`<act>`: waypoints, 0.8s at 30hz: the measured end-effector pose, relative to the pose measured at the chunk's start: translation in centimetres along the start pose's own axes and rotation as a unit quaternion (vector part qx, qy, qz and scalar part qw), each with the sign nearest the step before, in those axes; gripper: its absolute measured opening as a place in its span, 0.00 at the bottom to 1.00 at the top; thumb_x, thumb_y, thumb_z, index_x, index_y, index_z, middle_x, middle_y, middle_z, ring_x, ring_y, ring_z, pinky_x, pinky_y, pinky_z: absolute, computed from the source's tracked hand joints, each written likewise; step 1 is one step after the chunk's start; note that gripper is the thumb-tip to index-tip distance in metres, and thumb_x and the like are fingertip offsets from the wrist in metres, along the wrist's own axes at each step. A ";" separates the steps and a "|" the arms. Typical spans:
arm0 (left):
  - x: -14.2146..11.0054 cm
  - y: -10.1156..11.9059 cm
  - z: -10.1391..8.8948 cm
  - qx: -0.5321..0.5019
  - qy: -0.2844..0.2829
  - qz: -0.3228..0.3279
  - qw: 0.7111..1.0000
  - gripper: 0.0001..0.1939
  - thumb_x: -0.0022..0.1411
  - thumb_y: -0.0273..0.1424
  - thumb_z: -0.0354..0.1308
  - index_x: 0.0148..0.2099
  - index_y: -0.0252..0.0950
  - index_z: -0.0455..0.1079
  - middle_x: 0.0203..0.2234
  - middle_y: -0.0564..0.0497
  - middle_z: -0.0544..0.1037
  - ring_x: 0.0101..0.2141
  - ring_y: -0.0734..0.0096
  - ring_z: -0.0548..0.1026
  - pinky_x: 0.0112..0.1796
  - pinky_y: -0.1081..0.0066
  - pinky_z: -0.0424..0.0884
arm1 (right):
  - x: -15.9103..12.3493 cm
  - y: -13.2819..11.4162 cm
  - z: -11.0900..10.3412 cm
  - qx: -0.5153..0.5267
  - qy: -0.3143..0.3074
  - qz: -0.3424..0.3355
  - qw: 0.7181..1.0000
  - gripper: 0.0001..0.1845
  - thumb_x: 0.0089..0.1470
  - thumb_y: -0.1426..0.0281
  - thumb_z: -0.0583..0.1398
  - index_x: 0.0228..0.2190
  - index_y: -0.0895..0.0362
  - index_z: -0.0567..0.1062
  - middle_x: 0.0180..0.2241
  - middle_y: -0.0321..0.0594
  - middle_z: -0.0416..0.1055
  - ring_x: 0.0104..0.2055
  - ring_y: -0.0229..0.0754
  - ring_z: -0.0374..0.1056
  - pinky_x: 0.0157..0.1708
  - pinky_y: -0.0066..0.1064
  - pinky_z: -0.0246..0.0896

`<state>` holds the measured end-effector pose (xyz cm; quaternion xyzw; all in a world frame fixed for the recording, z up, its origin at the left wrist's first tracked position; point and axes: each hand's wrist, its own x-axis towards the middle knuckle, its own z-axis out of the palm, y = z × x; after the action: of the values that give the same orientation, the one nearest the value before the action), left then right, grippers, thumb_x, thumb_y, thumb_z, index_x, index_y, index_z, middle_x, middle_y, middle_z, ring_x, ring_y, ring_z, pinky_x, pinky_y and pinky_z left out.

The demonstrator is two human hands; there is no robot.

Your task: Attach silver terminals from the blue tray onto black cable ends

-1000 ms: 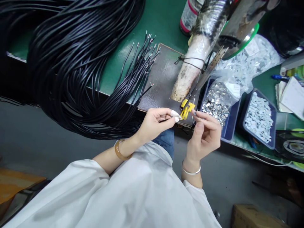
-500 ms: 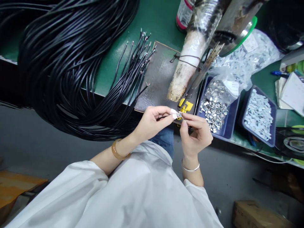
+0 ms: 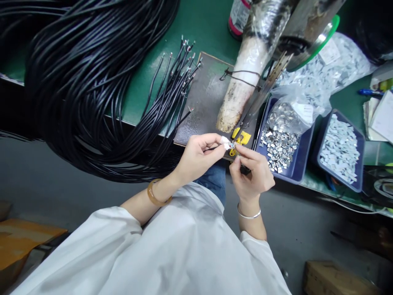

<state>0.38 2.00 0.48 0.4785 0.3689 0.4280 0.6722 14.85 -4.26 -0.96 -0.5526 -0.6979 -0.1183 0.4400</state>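
Observation:
My left hand (image 3: 198, 155) is closed in a pinch, with white tape on the fingertips, holding the end of a thin black cable. My right hand (image 3: 251, 172) is closed too, its thumb and forefinger pressing a small metal piece (image 3: 231, 145) against that cable end. The two hands meet just in front of the table edge, below a yellow part (image 3: 242, 138) at the foot of a machine (image 3: 245, 78). A big bundle of black cables (image 3: 89, 82) lies to the left, its stripped ends fanned out on the green table (image 3: 208, 24).
A dark plate (image 3: 205, 98) lies under the machine. To the right stand a blue tray of shiny metal clips (image 3: 281, 141) and a second blue tray of grey pieces (image 3: 340, 149), with plastic bags of parts (image 3: 322, 69) behind. A cardboard box (image 3: 334, 278) sits on the floor.
My right hand has moved left from beside the clip tray to meet my left hand, bringing the small metal piece to the cable end. My left hand has barely moved.

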 end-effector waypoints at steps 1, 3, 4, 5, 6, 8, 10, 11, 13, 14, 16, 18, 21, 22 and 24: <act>0.0 -0.1 0.0 0.010 0.003 0.001 1.000 0.05 0.56 0.30 0.63 0.31 0.32 0.76 0.21 0.54 0.73 0.23 0.80 0.67 0.26 0.78 0.64 | 0.0 0.0 0.0 -0.001 -0.001 -0.003 1.000 0.11 0.55 0.78 0.62 0.34 0.50 0.70 0.42 0.35 0.82 0.40 0.38 0.80 0.39 0.31 0.76; 0.0 -0.2 -0.1 0.032 0.010 0.001 0.999 0.04 0.56 0.29 0.63 0.31 0.32 0.76 0.19 0.55 0.71 0.22 0.80 0.65 0.24 0.78 0.62 | 0.2 0.1 0.1 -0.001 -0.004 -0.005 1.000 0.11 0.55 0.78 0.62 0.34 0.50 0.70 0.42 0.36 0.82 0.41 0.39 0.80 0.40 0.31 0.76; 0.1 -0.3 -0.1 0.041 0.013 0.003 0.999 0.04 0.56 0.29 0.63 0.31 0.33 0.76 0.19 0.55 0.70 0.22 0.79 0.65 0.24 0.77 0.61 | 0.3 0.2 0.1 -0.001 -0.005 -0.007 1.000 0.11 0.55 0.79 0.62 0.34 0.50 0.70 0.42 0.37 0.82 0.41 0.39 0.80 0.40 0.31 0.76; 0.1 -0.4 -0.1 0.046 0.015 0.006 0.999 0.04 0.56 0.29 0.63 0.30 0.33 0.76 0.19 0.55 0.70 0.22 0.79 0.65 0.24 0.77 0.61 | 0.4 0.2 0.1 -0.001 -0.008 -0.009 1.000 0.11 0.56 0.79 0.62 0.34 0.50 0.70 0.43 0.37 0.82 0.41 0.39 0.80 0.40 0.31 0.77; 0.2 -0.4 -0.1 0.049 0.018 0.009 0.999 0.05 0.56 0.29 0.64 0.30 0.33 0.76 0.19 0.55 0.69 0.22 0.79 0.64 0.24 0.77 0.61 | 0.6 0.3 0.1 -0.002 -0.010 -0.013 1.000 0.11 0.56 0.79 0.62 0.34 0.50 0.70 0.43 0.38 0.81 0.42 0.40 0.80 0.40 0.32 0.77; 0.3 -0.4 0.0 0.052 0.026 0.015 0.998 0.05 0.56 0.29 0.64 0.28 0.33 0.76 0.18 0.55 0.69 0.22 0.79 0.64 0.23 0.77 0.60 | 0.9 0.3 0.1 -0.009 -0.013 -0.023 1.000 0.10 0.56 0.79 0.62 0.33 0.51 0.70 0.43 0.38 0.81 0.42 0.40 0.80 0.40 0.32 0.78; 0.5 -0.3 0.0 0.050 0.029 0.023 0.998 0.05 0.55 0.29 0.63 0.28 0.33 0.76 0.18 0.55 0.69 0.22 0.79 0.64 0.23 0.78 0.60 | 1.2 0.3 0.1 -0.012 -0.009 -0.033 0.999 0.10 0.56 0.80 0.62 0.34 0.53 0.70 0.43 0.39 0.81 0.42 0.39 0.79 0.41 0.31 0.78; 0.5 -0.1 0.0 0.050 0.028 0.027 0.998 0.05 0.55 0.29 0.63 0.29 0.33 0.76 0.18 0.55 0.69 0.22 0.79 0.63 0.23 0.78 0.60 | 1.3 0.3 0.0 -0.012 -0.007 -0.037 0.999 0.10 0.55 0.80 0.63 0.34 0.53 0.70 0.42 0.39 0.81 0.42 0.39 0.79 0.42 0.30 0.77; 0.6 0.1 0.0 0.053 0.027 0.031 0.998 0.05 0.56 0.28 0.63 0.30 0.32 0.77 0.18 0.55 0.69 0.21 0.80 0.62 0.22 0.78 0.59 | 1.5 0.2 0.0 -0.011 -0.003 -0.045 0.999 0.11 0.54 0.81 0.64 0.35 0.55 0.71 0.42 0.40 0.81 0.43 0.39 0.79 0.43 0.29 0.77; 0.6 0.2 0.0 0.055 0.025 0.032 0.998 0.05 0.56 0.28 0.63 0.30 0.32 0.77 0.18 0.55 0.69 0.21 0.80 0.62 0.22 0.78 0.58 | 1.5 0.2 -0.1 -0.011 -0.003 -0.049 0.999 0.11 0.53 0.81 0.64 0.35 0.55 0.71 0.43 0.41 0.81 0.43 0.39 0.79 0.44 0.29 0.77; 0.7 0.4 -0.1 0.061 0.021 0.031 0.997 0.05 0.55 0.28 0.63 0.29 0.32 0.77 0.17 0.55 0.68 0.20 0.81 0.60 0.21 0.78 0.56 | 1.4 0.2 -0.1 -0.008 -0.005 -0.052 0.999 0.11 0.53 0.81 0.65 0.35 0.55 0.72 0.43 0.41 0.81 0.43 0.39 0.79 0.44 0.29 0.77; 0.7 0.3 -0.2 0.066 0.014 0.027 0.997 0.05 0.54 0.28 0.63 0.28 0.32 0.77 0.17 0.56 0.67 0.20 0.81 0.59 0.21 0.78 0.55 | 1.2 0.2 -0.1 0.008 -0.007 -0.045 0.999 0.11 0.53 0.81 0.64 0.35 0.55 0.71 0.43 0.42 0.81 0.43 0.40 0.79 0.43 0.30 0.78; 0.6 0.0 -0.4 0.071 0.005 0.025 0.997 0.04 0.54 0.27 0.63 0.29 0.32 0.78 0.16 0.56 0.66 0.20 0.82 0.58 0.21 0.78 0.53 | 0.9 0.3 0.0 0.035 -0.003 -0.019 0.999 0.12 0.53 0.82 0.64 0.36 0.56 0.71 0.43 0.42 0.80 0.43 0.40 0.79 0.41 0.30 0.78; 0.6 0.0 -0.3 0.071 0.004 0.026 0.997 0.04 0.54 0.27 0.63 0.30 0.32 0.78 0.17 0.56 0.66 0.19 0.82 0.57 0.21 0.78 0.53 | 0.9 0.3 0.1 0.041 -0.002 -0.009 0.999 0.12 0.53 0.82 0.64 0.36 0.56 0.71 0.43 0.42 0.80 0.42 0.40 0.79 0.41 0.30 0.78; 0.6 -0.1 -0.3 0.071 0.004 0.027 0.997 0.04 0.54 0.27 0.63 0.30 0.32 0.78 0.17 0.56 0.66 0.19 0.82 0.58 0.21 0.78 0.53 | 0.9 0.3 0.1 0.044 -0.002 0.012 0.999 0.11 0.54 0.81 0.64 0.37 0.55 0.72 0.43 0.41 0.80 0.42 0.40 0.79 0.42 0.32 0.78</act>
<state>0.34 2.60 0.28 0.5332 0.3880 0.4201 0.6235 15.03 -3.49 -0.39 -0.5410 -0.6967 -0.0811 0.4640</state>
